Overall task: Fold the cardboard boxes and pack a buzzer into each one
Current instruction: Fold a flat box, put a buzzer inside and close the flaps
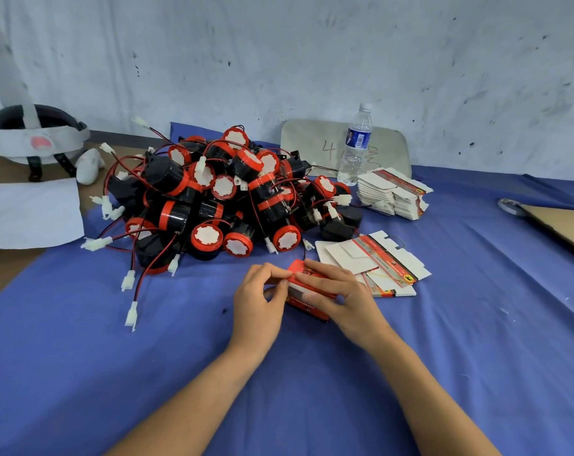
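Two hands: both are being used on one cardboard box (308, 305), which is being held near the middle of the bench (6, 278), low over the blue cloth (147, 373); whether it is touching the cloth cannot be told.
Left grip: the left hand (259, 292) is being closed narrow, with thumb and fingertips pinching the box's left end, apparently so that an end flap can be tucked.
Right grip: the right hand (339, 292) is being wrapped over the box top, fingers curled across it, likely so the body is being steadied square while the end is being worked.
Buzzers (219, 199): a red-and-black heap is lying just behind the hands, wires and white plugs trailing out, so the next one is being offered within easy reach.
Flat blanks (371, 258): a few are lying fanned just beside the right hand; a taller stack (390, 194) is sitting farther back, near a water bottle (356, 146).
Contents: whether a buzzer is already inside cannot be told.
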`<act>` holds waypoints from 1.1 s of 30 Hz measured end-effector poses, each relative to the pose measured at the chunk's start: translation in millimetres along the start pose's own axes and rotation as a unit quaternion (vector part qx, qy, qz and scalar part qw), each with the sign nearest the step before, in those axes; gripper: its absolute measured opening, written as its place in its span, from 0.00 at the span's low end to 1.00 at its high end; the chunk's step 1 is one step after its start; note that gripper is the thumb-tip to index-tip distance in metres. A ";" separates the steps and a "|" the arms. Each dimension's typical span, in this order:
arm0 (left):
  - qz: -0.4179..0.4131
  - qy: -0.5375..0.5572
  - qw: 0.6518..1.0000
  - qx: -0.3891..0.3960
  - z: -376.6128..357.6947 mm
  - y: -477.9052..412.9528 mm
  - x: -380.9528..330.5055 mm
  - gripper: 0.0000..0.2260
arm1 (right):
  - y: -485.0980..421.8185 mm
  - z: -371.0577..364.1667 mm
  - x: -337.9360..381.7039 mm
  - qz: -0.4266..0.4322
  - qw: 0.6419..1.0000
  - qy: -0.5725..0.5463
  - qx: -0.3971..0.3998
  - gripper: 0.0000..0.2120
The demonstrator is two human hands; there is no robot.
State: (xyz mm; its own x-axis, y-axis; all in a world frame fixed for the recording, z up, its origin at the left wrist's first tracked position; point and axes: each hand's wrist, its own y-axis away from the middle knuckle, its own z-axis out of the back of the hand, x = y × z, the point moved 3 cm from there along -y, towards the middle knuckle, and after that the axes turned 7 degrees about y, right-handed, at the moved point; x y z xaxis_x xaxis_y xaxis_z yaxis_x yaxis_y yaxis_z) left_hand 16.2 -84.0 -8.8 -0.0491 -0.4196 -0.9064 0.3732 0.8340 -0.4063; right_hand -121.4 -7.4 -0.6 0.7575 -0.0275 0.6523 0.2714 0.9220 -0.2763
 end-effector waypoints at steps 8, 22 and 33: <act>-0.022 -0.038 0.999 0.016 0.5 -2.7 2.0 0.10 | 2.0 -0.1 -0.5 0.017 0.997 0.064 0.037 0.20; -0.063 -0.078 0.983 0.151 -2.4 -0.4 9.0 0.25 | 22.8 1.1 5.2 0.013 0.991 0.012 -0.133 0.23; -0.005 -0.014 0.966 0.257 -11.9 11.1 -0.1 0.20 | 29.7 3.7 19.3 -0.037 0.960 -0.036 -0.277 0.12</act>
State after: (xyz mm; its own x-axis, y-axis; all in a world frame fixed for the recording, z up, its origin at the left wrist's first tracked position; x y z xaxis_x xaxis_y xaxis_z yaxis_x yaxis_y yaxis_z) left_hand 9.2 -70.4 -14.6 -0.0327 -0.4423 -0.8963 0.7842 0.5446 -0.2974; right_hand -100.9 20.9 6.3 0.6864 -0.0390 0.7262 0.6113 0.5718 -0.5471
